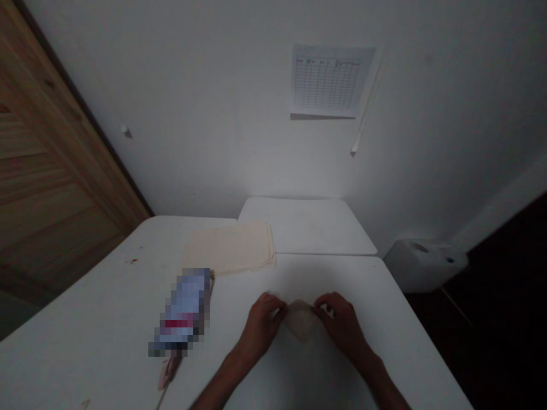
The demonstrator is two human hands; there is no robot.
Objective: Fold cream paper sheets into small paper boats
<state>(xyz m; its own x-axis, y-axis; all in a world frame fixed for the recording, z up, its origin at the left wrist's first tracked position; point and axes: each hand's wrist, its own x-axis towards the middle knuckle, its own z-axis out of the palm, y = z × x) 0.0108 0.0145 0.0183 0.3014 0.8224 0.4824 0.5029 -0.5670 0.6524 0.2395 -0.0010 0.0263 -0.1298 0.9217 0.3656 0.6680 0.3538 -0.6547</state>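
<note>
A small, thin beige piece of paper (301, 323), pointed at its lower end, is stretched between my two hands over the white table. My left hand (265, 319) pinches its left corner between thumb and fingers. At the opposite corner, my right hand (338, 319) pinches it in the same way. Its upper edge looks slightly raised in the middle, and the dim light hides whether it is folded. Behind my left hand lies a stack of cream paper sheets (233, 247), with uneven edges at its right side.
A blurred blue object (186, 310) with a pinkish strap (168, 369) lies on the table (106, 319) to the left. A white panel (307, 225) adjoins the back. A printed chart (327, 82) hangs on the wall. A white container (427, 265) stands right; a wooden door (55, 142) is left.
</note>
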